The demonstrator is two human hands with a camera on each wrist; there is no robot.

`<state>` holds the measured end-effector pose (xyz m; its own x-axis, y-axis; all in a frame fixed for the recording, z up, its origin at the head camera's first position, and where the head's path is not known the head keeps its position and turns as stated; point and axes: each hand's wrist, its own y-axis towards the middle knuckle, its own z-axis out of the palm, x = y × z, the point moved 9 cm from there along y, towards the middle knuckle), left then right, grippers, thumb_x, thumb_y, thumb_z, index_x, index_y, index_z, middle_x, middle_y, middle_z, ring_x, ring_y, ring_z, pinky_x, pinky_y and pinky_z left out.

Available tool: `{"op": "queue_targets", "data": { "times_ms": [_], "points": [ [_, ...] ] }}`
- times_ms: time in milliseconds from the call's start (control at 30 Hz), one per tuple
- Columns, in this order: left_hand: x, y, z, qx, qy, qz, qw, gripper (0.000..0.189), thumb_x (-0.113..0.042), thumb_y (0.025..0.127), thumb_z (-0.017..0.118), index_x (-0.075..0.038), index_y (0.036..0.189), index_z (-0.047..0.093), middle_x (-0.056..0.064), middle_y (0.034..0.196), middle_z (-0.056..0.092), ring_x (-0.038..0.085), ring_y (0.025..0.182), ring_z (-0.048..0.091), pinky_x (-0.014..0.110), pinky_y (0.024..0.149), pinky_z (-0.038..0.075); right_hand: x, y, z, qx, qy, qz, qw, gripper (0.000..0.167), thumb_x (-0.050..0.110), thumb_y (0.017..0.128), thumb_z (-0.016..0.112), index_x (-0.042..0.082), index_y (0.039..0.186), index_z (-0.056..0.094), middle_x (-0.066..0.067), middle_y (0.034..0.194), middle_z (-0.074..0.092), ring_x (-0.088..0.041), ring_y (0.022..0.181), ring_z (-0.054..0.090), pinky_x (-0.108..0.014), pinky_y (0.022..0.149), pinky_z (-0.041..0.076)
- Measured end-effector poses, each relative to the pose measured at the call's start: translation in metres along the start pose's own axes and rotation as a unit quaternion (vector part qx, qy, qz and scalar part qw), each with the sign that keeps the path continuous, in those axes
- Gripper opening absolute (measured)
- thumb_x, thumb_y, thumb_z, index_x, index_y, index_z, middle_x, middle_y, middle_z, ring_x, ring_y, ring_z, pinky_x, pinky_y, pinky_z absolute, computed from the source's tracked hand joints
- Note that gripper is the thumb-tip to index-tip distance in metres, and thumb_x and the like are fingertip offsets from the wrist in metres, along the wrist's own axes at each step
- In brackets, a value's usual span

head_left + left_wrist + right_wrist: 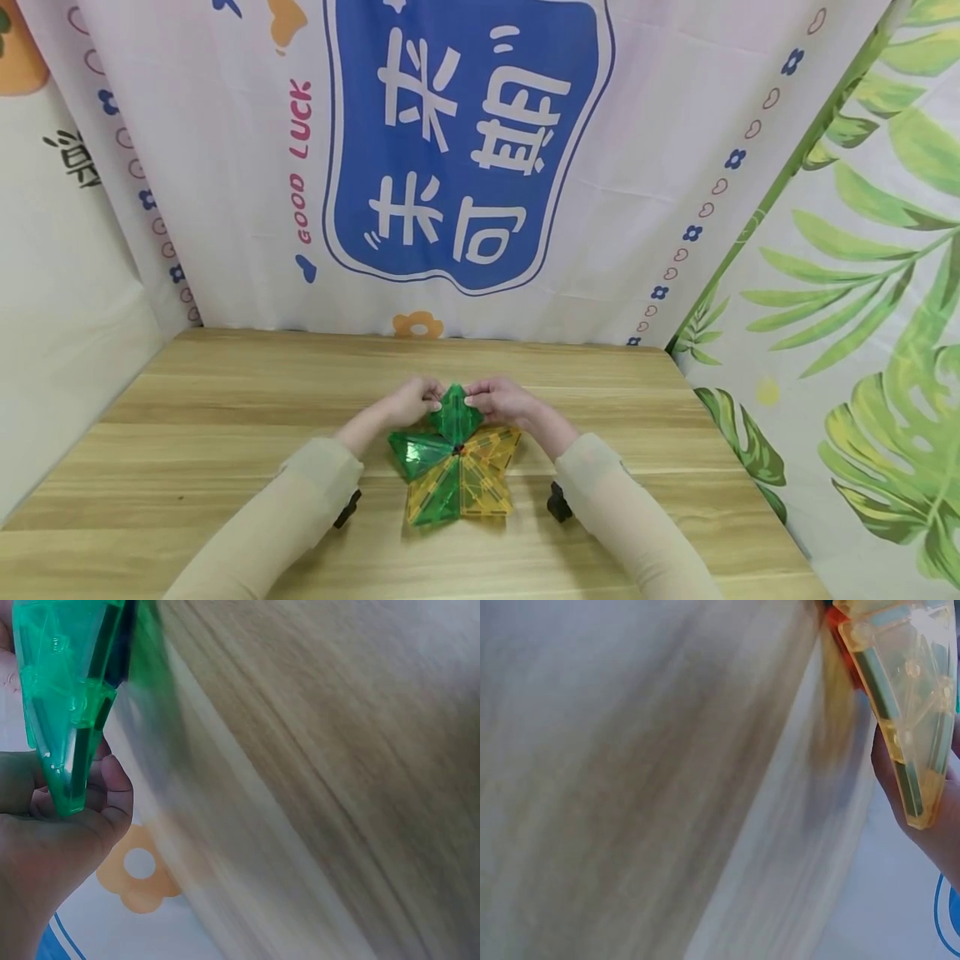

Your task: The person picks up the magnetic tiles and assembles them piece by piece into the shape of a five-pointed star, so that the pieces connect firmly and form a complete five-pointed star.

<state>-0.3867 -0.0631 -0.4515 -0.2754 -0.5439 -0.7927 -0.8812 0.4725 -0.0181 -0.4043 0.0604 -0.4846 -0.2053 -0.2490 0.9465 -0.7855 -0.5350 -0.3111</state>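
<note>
A star of translucent magnetic tiles (483,487), green and yellow, lies in the middle of the table. At its far end stands a green tile point (457,421), with a hand on each side. My left hand (409,402) pinches its left edge between thumb and fingers, and my right hand (508,399) pinches the right edge. In the left wrist view a green tile (64,697) overlaps the left hand (67,832). The right wrist view has a yellow tile (904,712) in front of the right hand (939,825), hiding most of its fingers.
The wood-grain table (187,467) reaches back to a printed white curtain (247,208). A leaf-patterned cloth (847,358) hangs on the right. Black wrist devices (558,502) sit beneath both forearms.
</note>
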Motion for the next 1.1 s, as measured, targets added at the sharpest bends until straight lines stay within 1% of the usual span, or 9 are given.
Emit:
{"op": "queue_targets", "data": {
  "times_ms": [133,233,333,567,667,733,867,967,1100],
  "points": [
    [0.008,0.001,0.007,0.012,-0.009,-0.024,0.9996,0.006,0.004,0.092,0.053,0.003,0.096,0.057,0.009,0.084,0.06,0.018,0.076,0.055,0.028,0.065,0.048,0.0,0.001,0.001,0.004,-0.04,0.007,0.9992,0.032,0.007,0.095,0.053,-0.006,0.124,0.054,-0.01,0.101,0.063,-0.015,0.082,0.064,-0.032,0.078,0.055],
    [0.012,0.002,0.012,0.02,0.004,-0.029,0.9994,0.005,0.004,0.092,0.053,0.003,0.096,0.056,0.007,0.078,0.058,0.015,0.069,0.053,0.025,0.06,0.046,-0.001,0.001,0.001,0.003,-0.074,0.014,0.9972,0.032,0.007,0.095,0.054,-0.007,0.125,0.054,-0.01,0.1,0.063,-0.016,0.081,0.062,-0.031,0.078,0.054],
    [0.014,0.002,0.015,0.021,0.017,-0.028,0.9993,0.005,0.003,0.092,0.053,0.002,0.096,0.056,0.005,0.077,0.058,0.013,0.068,0.053,0.025,0.061,0.045,-0.002,0.001,0.001,-0.004,-0.092,0.02,0.9956,0.033,0.007,0.095,0.054,-0.006,0.125,0.054,-0.009,0.101,0.062,-0.015,0.08,0.061,-0.031,0.077,0.054],
    [0.013,0.0,0.01,0.015,0.005,-0.027,0.9995,0.009,0.003,0.093,0.052,0.003,0.1,0.057,0.008,0.083,0.06,0.017,0.074,0.056,0.028,0.066,0.049,0.0,0.001,0.0,-0.009,-0.093,0.011,0.9956,0.033,0.008,0.095,0.055,-0.004,0.126,0.054,-0.01,0.103,0.063,-0.016,0.083,0.062,-0.032,0.079,0.054],
    [0.007,-0.003,0.0,0.005,0.004,-0.023,0.9997,0.016,0.0,0.094,0.052,0.005,0.108,0.058,0.013,0.094,0.062,0.022,0.086,0.059,0.033,0.076,0.051,0.005,-0.001,-0.005,-0.013,-0.097,-0.006,0.9952,0.037,0.01,0.094,0.057,-0.004,0.129,0.051,-0.015,0.112,0.062,-0.021,0.09,0.063,-0.037,0.085,0.053],
    [0.002,-0.006,-0.008,-0.001,0.014,-0.009,0.9999,0.022,-0.002,0.094,0.052,0.007,0.114,0.056,0.016,0.1,0.062,0.026,0.092,0.059,0.036,0.082,0.051,0.011,-0.005,-0.009,-0.017,-0.109,-0.019,0.9937,0.039,0.012,0.094,0.057,-0.003,0.13,0.051,-0.017,0.116,0.061,-0.028,0.097,0.063,-0.04,0.089,0.052],
    [-0.011,-0.014,-0.024,-0.015,0.052,0.012,0.9984,0.025,-0.005,0.094,0.054,0.006,0.117,0.056,0.015,0.102,0.063,0.025,0.095,0.059,0.037,0.083,0.051,0.026,-0.019,-0.021,-0.024,-0.149,-0.041,0.9877,0.041,0.017,0.095,0.056,-0.003,0.13,0.05,-0.02,0.122,0.058,-0.037,0.108,0.057,-0.046,0.093,0.048],
    [-0.022,-0.023,-0.035,-0.032,0.097,0.03,0.9943,0.026,-0.009,0.095,0.055,0.004,0.118,0.057,0.01,0.1,0.064,0.022,0.093,0.06,0.035,0.081,0.051,0.041,-0.035,-0.031,-0.032,-0.188,-0.065,0.9794,0.038,0.019,0.097,0.053,-0.002,0.129,0.052,-0.02,0.12,0.059,-0.038,0.108,0.056,-0.049,0.093,0.048],
    [-0.036,-0.039,-0.053,-0.071,0.145,0.056,0.9853,0.031,-0.016,0.095,0.056,0.002,0.121,0.057,0.013,0.109,0.064,0.026,0.101,0.06,0.041,0.088,0.05,0.064,-0.061,-0.047,-0.064,-0.256,-0.121,0.9569,0.035,0.02,0.097,0.053,0.0,0.126,0.055,-0.018,0.118,0.061,-0.029,0.104,0.06,-0.044,0.09,0.05]
  ]
}}
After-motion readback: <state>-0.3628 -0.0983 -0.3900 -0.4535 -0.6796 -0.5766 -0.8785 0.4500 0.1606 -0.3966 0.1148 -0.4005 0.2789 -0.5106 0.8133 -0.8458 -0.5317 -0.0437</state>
